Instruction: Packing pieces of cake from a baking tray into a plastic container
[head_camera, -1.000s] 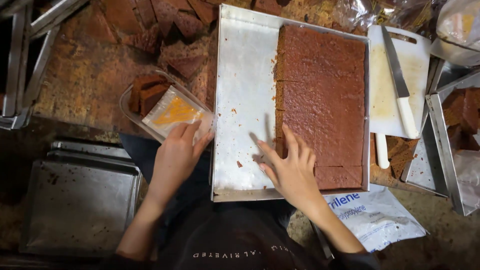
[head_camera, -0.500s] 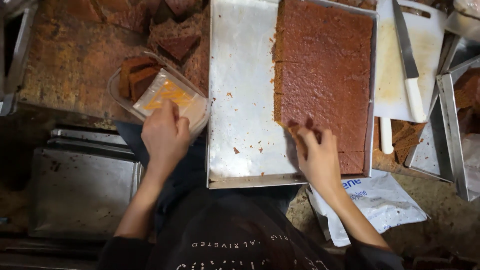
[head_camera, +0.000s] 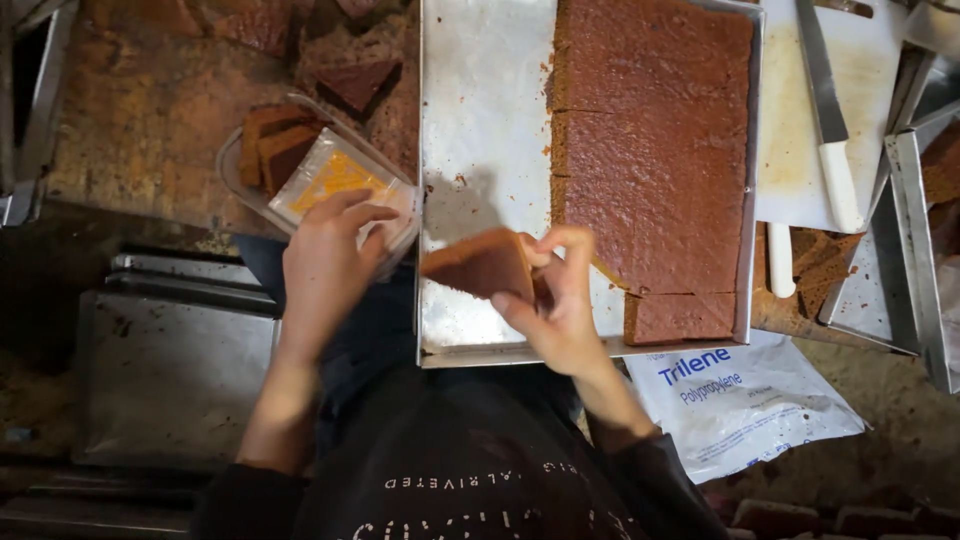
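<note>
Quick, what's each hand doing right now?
Left hand: open, fingers resting on the clear plastic box, gripping nothing.
Right hand: closed on a cut cake slice, lifted above the tray.

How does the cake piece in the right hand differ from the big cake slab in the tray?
The cake piece is small and wedge-like; the cake slab is large and rectangular. The piece is lifted and tilted in the right hand; the slab lies flat in the metal tray. Both are the same reddish brown.
</note>
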